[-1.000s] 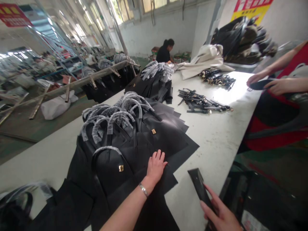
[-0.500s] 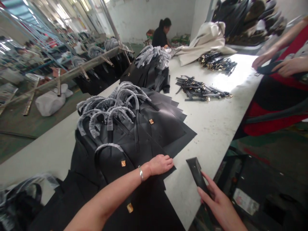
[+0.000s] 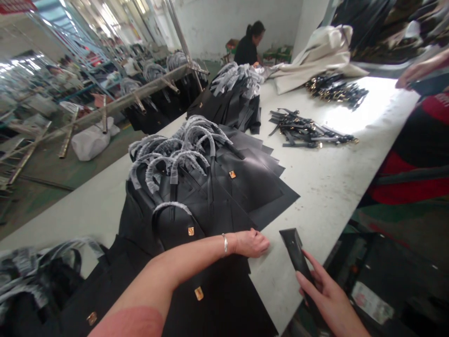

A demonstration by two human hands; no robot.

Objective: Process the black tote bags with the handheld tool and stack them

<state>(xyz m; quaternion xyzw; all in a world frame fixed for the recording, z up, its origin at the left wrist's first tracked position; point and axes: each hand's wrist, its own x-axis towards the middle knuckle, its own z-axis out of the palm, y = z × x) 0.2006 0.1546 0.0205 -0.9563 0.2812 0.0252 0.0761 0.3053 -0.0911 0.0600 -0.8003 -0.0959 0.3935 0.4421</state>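
Note:
My left hand, a bracelet at its wrist, is closed with curled fingers at the right edge of the nearest black bag panel. What lies inside those fingers is hidden. My right hand grips a narrow, folded black leather-like strip, which it holds tilted over the table edge between thumb and fingers. Under my left forearm lie overlapping black bag pieces with gold-coloured metal tags. Their curved handles are wrapped in clear plastic.
More wrapped handles lie at the left. Further along the white table are another bag stack, two piles of black straps with gold-coloured hardware, and beige cloth. A co-worker's hand is at the right; another person sits beyond.
The view has shifted, so most things appear further right. My left hand has moved slightly toward me over the panel's corner, its fingers more curled. My right hand still holds the strip.

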